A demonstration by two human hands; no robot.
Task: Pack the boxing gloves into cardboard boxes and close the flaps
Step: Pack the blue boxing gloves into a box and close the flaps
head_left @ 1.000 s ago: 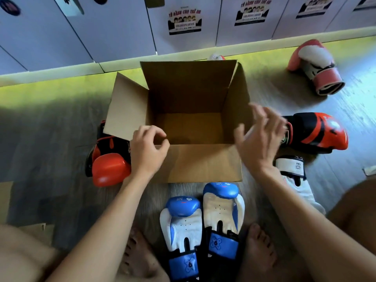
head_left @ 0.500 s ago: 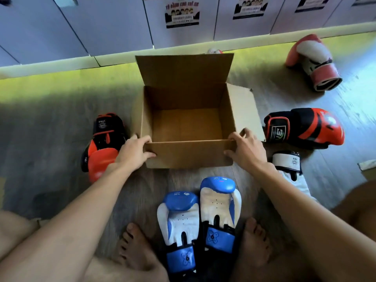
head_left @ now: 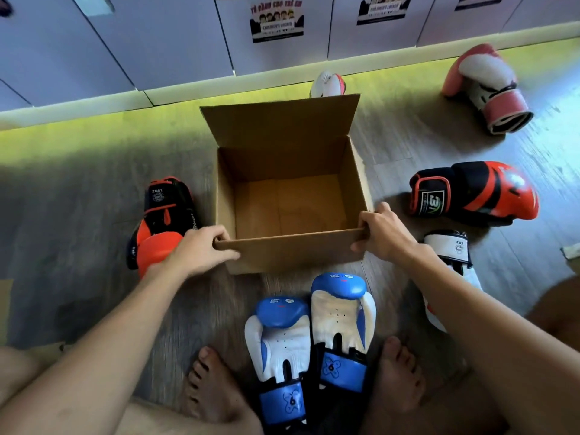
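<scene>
Open, empty cardboard box [head_left: 290, 196] on the wooden floor [head_left: 78, 208], far flap upright, near wall gripped at its two corners by the curled fingers of the left hand [head_left: 201, 251] and right hand [head_left: 384, 232]. Ringed by gloves: blue-and-white pair [head_left: 309, 337] just in front between bare feet, red-and-black glove [head_left: 160, 222] close on the left, another red-and-black glove [head_left: 474, 193] and a white one [head_left: 452, 255] on the right, pink glove [head_left: 488, 87] well apart. Bare floor behind and beside the box up to the lockers [head_left: 163, 36].

Grey wood floor [head_left: 78, 189], open cardboard box [head_left: 292, 246], blue-white gloves [head_left: 310, 334], red-black gloves [head_left: 470, 193], pink glove [head_left: 486, 86]
</scene>
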